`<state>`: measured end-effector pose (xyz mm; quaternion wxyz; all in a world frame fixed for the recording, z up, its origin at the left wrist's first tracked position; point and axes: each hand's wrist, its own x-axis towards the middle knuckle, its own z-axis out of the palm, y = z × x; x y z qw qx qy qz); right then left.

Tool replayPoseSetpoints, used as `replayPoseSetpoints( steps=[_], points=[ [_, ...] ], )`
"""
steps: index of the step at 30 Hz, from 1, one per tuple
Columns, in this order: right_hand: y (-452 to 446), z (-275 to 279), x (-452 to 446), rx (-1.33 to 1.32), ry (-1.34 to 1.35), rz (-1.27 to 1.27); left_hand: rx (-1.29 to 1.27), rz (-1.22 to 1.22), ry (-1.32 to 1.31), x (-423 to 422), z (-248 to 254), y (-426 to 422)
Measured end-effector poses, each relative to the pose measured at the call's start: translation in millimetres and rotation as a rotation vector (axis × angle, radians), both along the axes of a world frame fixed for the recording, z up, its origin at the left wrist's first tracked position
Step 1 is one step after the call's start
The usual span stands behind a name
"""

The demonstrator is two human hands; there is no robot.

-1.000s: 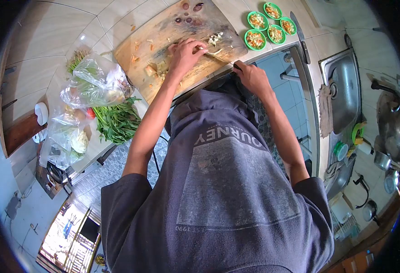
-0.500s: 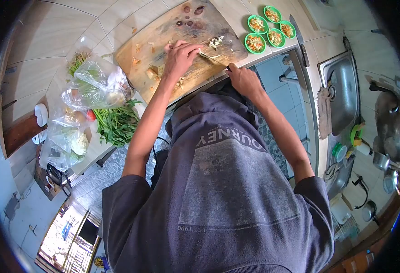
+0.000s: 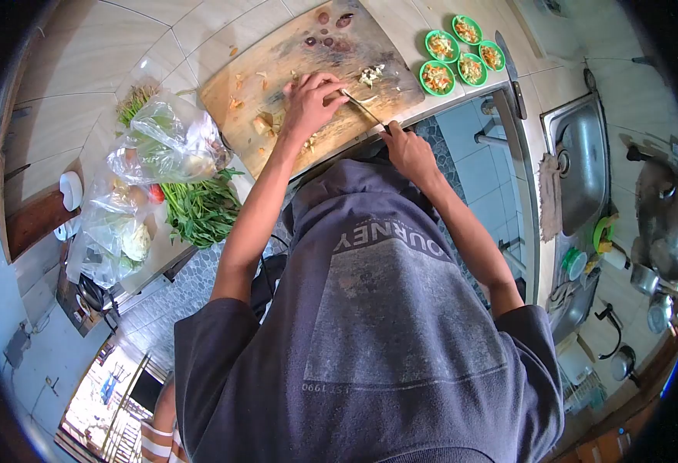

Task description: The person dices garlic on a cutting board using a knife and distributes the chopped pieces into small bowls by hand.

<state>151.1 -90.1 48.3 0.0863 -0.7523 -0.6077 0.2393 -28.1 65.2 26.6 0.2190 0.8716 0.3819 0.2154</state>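
My right hand (image 3: 413, 154) is closed round the dark handle of a kitchen knife (image 3: 366, 108), its thin blade slanting over the wooden chopping board (image 3: 277, 58). My left hand (image 3: 312, 102) lies on the board with fingers bent by the blade's tip; whatever is under the fingertips is too small and hidden to name. Just beyond the blade sits a little heap of chopped pale pieces (image 3: 370, 75). Pale yellowish chunks and peelings (image 3: 264, 125) are scattered left of my left wrist, with orange scraps (image 3: 235, 102) farther out.
Several green bowls (image 3: 436, 78) of shredded vegetables stand right of the board, beside a larger knife (image 3: 513, 85). Bagged vegetables (image 3: 165, 139) and leafy greens (image 3: 200, 208) lie at left. A sink (image 3: 582, 170) is at right. Another person's striped clothing (image 3: 157, 444) shows at lower left.
The knife's tip has swung slightly away from the chopped heap, and my left fingers have shifted a little. A person in striped clothing has come into view at lower left.
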Motion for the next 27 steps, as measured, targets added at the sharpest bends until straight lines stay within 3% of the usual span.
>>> replayPoseSetpoints(
  steps=[12,20,23,27],
  points=[
    [-1,16,9,-0.095,0.005,-0.04,-0.005,0.123,-0.036,8,-11,-9],
    [10,-8,-6,-0.06,0.264,-0.095,-0.013,0.182,-0.135,9,-13,-19],
    [9,-21,0,0.038,0.475,-0.049,0.0,0.201,-0.14,10,-14,-21],
    [0,-9,-13,-0.029,0.112,-0.105,-0.005,0.242,-0.107,13,-14,-21]
  ],
)
